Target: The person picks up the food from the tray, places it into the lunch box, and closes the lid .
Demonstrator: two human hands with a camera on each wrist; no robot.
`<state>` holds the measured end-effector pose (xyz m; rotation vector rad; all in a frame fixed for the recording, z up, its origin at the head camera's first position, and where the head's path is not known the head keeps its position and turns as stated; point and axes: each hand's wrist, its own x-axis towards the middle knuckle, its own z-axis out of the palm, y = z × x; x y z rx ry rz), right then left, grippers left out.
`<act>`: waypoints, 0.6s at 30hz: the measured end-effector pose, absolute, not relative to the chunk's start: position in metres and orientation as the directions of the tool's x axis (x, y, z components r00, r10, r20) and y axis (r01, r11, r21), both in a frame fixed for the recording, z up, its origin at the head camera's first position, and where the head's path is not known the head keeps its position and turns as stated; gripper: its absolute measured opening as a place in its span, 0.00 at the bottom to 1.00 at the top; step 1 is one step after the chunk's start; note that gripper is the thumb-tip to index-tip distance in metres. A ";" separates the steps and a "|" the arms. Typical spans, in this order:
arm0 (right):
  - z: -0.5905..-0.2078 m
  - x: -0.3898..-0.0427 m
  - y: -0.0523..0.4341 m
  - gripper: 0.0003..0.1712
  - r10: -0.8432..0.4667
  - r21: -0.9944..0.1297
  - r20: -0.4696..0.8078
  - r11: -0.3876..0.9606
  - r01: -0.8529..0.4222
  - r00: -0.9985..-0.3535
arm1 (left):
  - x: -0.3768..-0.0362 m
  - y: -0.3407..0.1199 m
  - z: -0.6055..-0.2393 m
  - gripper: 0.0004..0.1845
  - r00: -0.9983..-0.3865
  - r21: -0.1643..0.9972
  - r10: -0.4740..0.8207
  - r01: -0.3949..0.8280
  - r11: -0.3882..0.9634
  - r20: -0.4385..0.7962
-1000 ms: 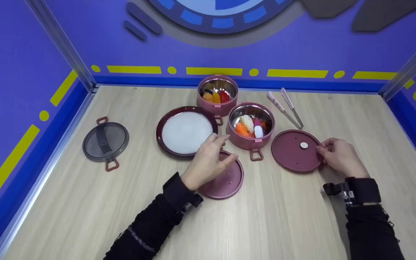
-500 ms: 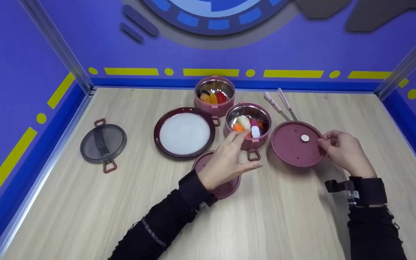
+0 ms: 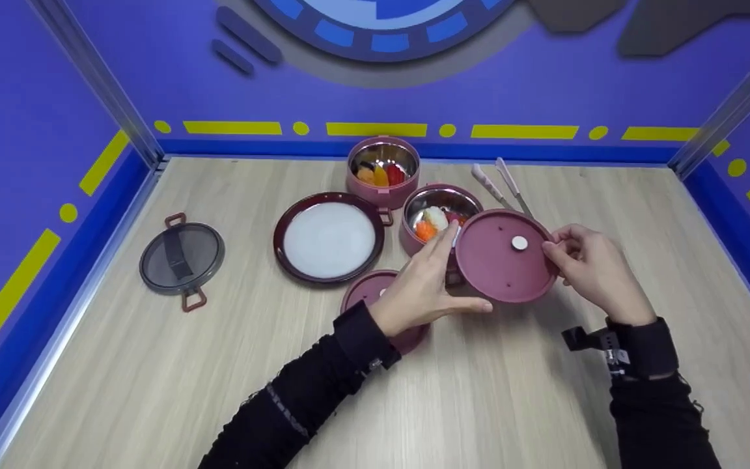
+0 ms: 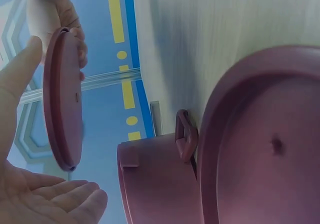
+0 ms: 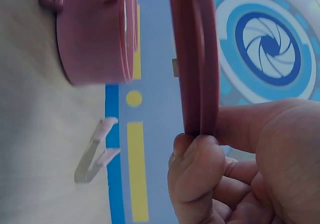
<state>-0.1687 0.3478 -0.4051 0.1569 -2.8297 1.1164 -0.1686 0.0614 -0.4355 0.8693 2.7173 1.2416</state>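
My right hand [image 3: 595, 272] pinches the right edge of a round dark-pink lid [image 3: 495, 264] with a white knob, raised above the table. In the right wrist view, thumb and fingers grip the lid's rim [image 5: 192, 64]. My left hand [image 3: 417, 290] is spread with straight fingers and thumb apart at the lid's left side; the left wrist view shows a gap between that hand [image 4: 45, 196] and the lid [image 4: 67, 104]. Below them stands a pink lunch box [image 3: 412, 241] holding sushi pieces, partly hidden by lid and hand. A second pink lid [image 3: 363, 290] lies beneath my left hand.
Behind is another pink lunch box [image 3: 381, 194] with orange, yellow and red food pieces. A dark-red-rimmed white plate [image 3: 284, 260] lies left of the boxes. Tongs [image 3: 510, 185] lie behind the raised lid. A grey lid with handles [image 3: 199, 254] rests at far left.
My right hand has lifted the lid off the table and carried it left, toward the nearer lunch box. My left hand has moved right and closer to the lid.
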 end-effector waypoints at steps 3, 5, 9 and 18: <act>-0.405 -0.168 0.339 0.14 -0.062 -0.688 0.138 0.712 -0.140 -0.989 | -0.170 0.059 -0.437 0.70 -0.844 0.708 0.489 0.483 0.515 0.221; -0.406 -0.169 0.334 0.14 -0.059 -0.694 0.144 0.706 -0.143 -0.988 | -0.171 0.057 -0.437 0.69 -0.846 0.706 0.477 0.488 0.514 0.238; -0.410 -0.171 0.328 0.13 -0.061 -0.701 0.156 0.696 -0.154 -0.986 | -0.174 0.053 -0.437 0.70 -0.849 0.687 0.463 0.495 0.532 0.253; -0.415 -0.172 0.317 0.14 -0.079 -0.747 0.139 0.646 -0.157 -0.987 | -0.177 0.042 -0.439 0.74 -0.844 0.675 0.459 0.512 0.532 0.278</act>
